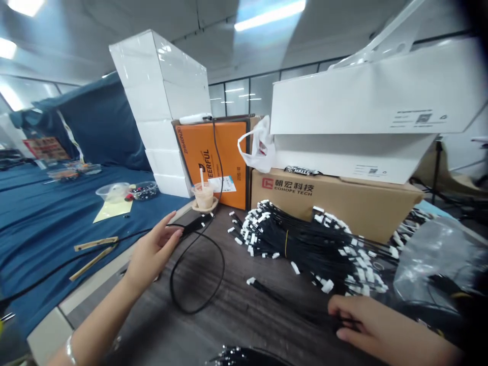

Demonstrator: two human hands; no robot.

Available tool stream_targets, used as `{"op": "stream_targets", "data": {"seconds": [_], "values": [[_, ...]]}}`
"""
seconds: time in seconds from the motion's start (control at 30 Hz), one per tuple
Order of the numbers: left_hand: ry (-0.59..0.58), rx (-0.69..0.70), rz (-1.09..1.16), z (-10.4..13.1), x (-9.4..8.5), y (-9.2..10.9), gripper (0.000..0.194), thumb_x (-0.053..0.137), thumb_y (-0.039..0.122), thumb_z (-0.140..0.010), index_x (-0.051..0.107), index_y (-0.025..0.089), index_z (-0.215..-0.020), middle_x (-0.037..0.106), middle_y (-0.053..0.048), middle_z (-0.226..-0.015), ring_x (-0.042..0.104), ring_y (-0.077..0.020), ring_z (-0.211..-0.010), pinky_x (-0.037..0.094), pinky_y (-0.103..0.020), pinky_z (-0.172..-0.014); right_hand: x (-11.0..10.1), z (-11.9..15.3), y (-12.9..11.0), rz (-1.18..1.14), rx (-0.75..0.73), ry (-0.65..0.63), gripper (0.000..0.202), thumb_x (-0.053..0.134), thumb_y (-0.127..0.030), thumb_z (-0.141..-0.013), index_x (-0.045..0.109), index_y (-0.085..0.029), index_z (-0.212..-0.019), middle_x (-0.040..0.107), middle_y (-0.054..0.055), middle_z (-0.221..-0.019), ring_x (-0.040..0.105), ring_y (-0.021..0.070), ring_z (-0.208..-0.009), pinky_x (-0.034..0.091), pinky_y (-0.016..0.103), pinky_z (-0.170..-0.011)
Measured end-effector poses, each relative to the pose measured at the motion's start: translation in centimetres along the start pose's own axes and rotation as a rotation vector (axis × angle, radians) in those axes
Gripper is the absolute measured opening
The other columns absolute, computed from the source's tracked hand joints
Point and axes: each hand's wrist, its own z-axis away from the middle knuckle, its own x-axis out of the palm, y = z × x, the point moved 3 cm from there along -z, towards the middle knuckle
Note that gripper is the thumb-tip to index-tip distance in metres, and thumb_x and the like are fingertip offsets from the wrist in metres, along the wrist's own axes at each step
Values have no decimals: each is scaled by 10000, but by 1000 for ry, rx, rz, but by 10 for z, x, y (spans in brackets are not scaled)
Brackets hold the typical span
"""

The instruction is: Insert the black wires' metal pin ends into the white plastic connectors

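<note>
Presently: right hand (356, 323) — pinching white-tipped black cables (272, 294) above the tabletop (240, 325); left hand (150, 251) — fingers curved beside a black block (195, 224), grip untellable; tied bundle (301, 249), beyond.

Left grip (154, 250) outstretched, right grip (357, 323) lower and curled
</note>
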Motion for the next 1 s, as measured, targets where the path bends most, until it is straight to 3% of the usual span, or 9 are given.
{"op": "stream_targets", "data": {"seconds": [0.17,0.3,0.4,0.57,0.63,0.7,0.77,0.9,1.0], "values": [[-130,88,-13,-7,5,48,463,486,447,-862,498,202,-1255,725,-41,-827,688,-196,-707,550,-306,-683,1,1,-12,-13,30,-158,134,543,-252,-744,602,-253,-865,649,0,-863,589,171,-797,412,283,-708],[-154,207,-128,-25,22,62,450,420,446,-886,489,163,-1229,671,-111,-1082,645,-227,-968,522,-349,-831,4,-2,-9,-25,21,-130,145,557,-241,-730,603,-245,-868,639,5,-837,580,170,-772,390,277,-682],[-238,263,-204,-24,43,59,504,425,449,-875,479,125,-1257,541,-172,-1296,490,-274,-1215,396,-429,-1011,10,-5,-4,11,11,-97,170,591,-226,-692,611,-236,-861,619,6,-793,567,166,-732,362,266,-636],[-619,362,-326,15,72,31,694,606,576,-708,495,242,-1306,416,-129,-1439,240,-345,-1375,111,-585,-1101,17,-5,-1,2,-13,-133,173,584,-235,-707,614,-248,-877,605,-5,-768,551,156,-721,331,255,-615],[-734,329,-367,27,74,14,859,661,630,-605,461,227,-1338,377,-191,-1448,247,-423,-1351,126,-691,-1030,18,-4,-3,-15,-20,-165,171,580,-247,-719,611,-253,-887,607,-9,-772,549,154,-725,329,255,-618],[-796,293,-384,35,74,1,916,670,633,-586,432,199,-1357,358,-231,-1445,297,-440,-1324,228,-688,-995,18,-4,-5,-22,-24,-181,166,574,-256,-729,605,-254,-892,607,-11,-774,545,151,-721,330,256,-620],[-800,286,-374,38,73,-4,829,666,570,-635,445,194,-1339,399,-211,-1426,370,-389,-1299,318,-592,-1008,19,-5,-7,-26,-23,-194,151,565,-261,-737,596,-248,-885,600,-11,-764,538,147,-708,330,255,-614],[-703,320,-324,41,76,-1,350,502,204,-789,589,212,-1128,633,-97,-1156,576,-233,-1093,449,-375,-950,20,-7,-7,-27,-31,-198,142,546,-258,-748,581,-235,-884,587,-7,-766,526,146,-707,330,256,-616],[-589,355,-310,37,70,0,402,349,70,-787,624,236,-1028,677,-72,-985,626,-206,-957,500,-328,-862,22,-7,-5,-30,-36,-192,146,538,-246,-749,575,-230,-890,586,-6,-776,529,146,-716,335,257,-627]]}}
